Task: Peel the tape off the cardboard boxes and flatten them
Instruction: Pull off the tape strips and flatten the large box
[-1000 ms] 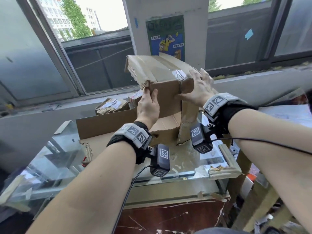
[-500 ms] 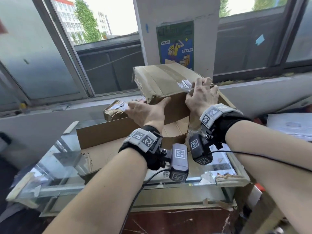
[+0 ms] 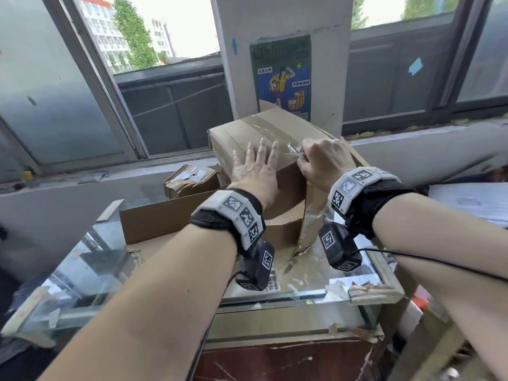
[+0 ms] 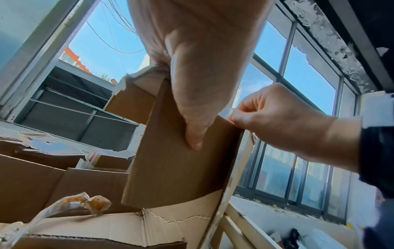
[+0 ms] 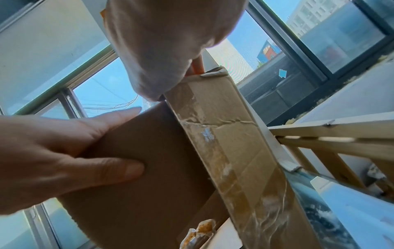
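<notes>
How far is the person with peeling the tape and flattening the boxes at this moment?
Done: a brown cardboard sheet already lies opened on the glass table. In hand: the left hand presses flat on the upright brown cardboard box, while the right hand pinches a lifted end of clear tape. Left: tape remains along the box's top and side, and the box is not yet flattened.

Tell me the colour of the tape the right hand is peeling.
Clear and glossy: the tape pinched by the right hand shows best in the head view.
</notes>
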Tool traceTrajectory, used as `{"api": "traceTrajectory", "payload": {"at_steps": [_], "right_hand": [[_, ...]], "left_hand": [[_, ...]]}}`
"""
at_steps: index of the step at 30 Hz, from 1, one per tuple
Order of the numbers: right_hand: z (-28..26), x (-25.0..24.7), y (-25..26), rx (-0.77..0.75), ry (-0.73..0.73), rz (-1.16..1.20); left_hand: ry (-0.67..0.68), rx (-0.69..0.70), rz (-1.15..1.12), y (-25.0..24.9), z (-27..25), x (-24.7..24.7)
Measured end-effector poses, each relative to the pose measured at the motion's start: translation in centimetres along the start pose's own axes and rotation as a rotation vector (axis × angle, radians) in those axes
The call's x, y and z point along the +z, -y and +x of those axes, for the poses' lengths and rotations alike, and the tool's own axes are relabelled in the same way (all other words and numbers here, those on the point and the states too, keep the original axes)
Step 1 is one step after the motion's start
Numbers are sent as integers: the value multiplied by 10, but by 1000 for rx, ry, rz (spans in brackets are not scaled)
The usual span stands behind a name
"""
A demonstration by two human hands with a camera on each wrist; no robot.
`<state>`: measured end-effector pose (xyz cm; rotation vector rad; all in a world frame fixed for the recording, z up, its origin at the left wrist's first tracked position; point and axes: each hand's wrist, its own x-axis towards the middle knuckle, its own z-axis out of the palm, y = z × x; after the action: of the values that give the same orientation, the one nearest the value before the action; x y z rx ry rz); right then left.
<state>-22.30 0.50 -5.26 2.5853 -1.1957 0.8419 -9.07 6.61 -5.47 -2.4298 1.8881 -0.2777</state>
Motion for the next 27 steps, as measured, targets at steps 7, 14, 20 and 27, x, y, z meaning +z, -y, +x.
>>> {"api": "traceTrajectory", "payload": {"at_steps": [7,14,20,27], "right_hand": [[12,-11,-2,-72,63,-131],[25,3,8,-69,78,12],[31,6,27,-125,118,-125],[35,-2,31,-158,105,-165]], "left_hand": [[-25,97,-27,-4,2,-2],[-85,114,-99,25,9,0],[-45,84,-80,27,5,16],[31,105,-48,30,3,17]]}}
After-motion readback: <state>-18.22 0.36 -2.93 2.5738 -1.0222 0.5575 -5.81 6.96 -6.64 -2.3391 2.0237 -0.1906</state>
